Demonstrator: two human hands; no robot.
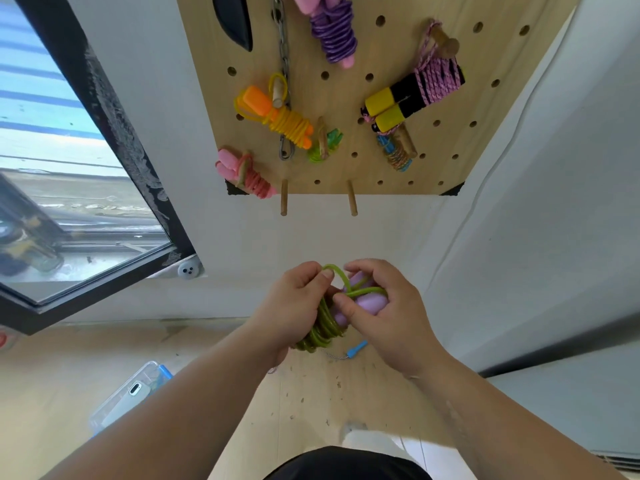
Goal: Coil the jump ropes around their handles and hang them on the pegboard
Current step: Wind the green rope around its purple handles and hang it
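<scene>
A green jump rope (322, 329) with lilac handles (367, 303) is held in both hands, straight below the pegboard (381, 105) and well apart from it. Most of the cord is already wound in tight turns around the two handles, which lie side by side.

The left hand (294, 306) is curled around the wound turns, and its thumb and forefinger pinch a free loop (334, 271) that rises toward the pegboard. The right hand (391, 313) wraps its fingers over the bare handle ends, its thumb pressing on a strand that crosses them.

The bundle probably weighs little. The handles look rigid and smooth; the cord looks like springy plastic that would likely unwind if let go. The safest hold seems to be around the turns themselves, with the loop kept free for a peg.

The bundle's long axis is diagonal. The wound end points down and left, away from the pegboard; the handle ends point up and right, toward it.

Two empty wooden pegs (284, 197) jut from the pegboard's lower edge, the nearest part to the hands. On the pegboard hang other coiled ropes: a purple one (334, 32), an orange and yellow one (277, 119), a pink cord on black-and-yellow handles (415, 95), and a pink-handled one (246, 174) at its lower left corner. A metal chain (284, 64) hangs there too.

Left of the pegboard is a window (69, 168). On the floor far below the pegboard lie a blue-handled rope (356, 349) and a clear plastic box (131, 393).
</scene>
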